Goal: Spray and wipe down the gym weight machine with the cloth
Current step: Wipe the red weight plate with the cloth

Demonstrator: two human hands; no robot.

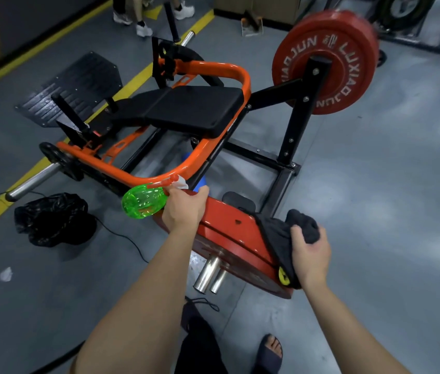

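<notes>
Two hands busy and well apart. Nearest, low right: open sandal (270, 352) on the grey floor (375, 211). Just beyond, right hand (310, 255) clamped on a bunched dark cloth (291, 228), hanging over the rim of the near red plate (227, 228). Left of it, chrome pegs (210, 273) jutting toward the feet. Further in, left hand (183, 209) curled round the neck of the green spray bottle (140, 202), tipped on its side, nozzle just beside the lower bend of the orange frame (143, 176) of the weight machine (294, 125).

Risks from here, by judgement:
- Overspray past so thin a tube and down to the floor; slick footing for a bare-toed sandal close to those pegs.
- Mist drifting left onto the cable (129, 238) trailing across the floor.
- Weak or sputtering spray from a bottle held sideways; liquid level not readable.
- Cloth hem caught on the plate edge at the next swipe, tugging the grip loose.
- Long reach over the plate toward the seat pad (191, 109), far of the frame; shin against plate or pegs while leaning.
- Far red plate (348, 63) on its arm, far right: possible swing under a hard wipe.
</notes>
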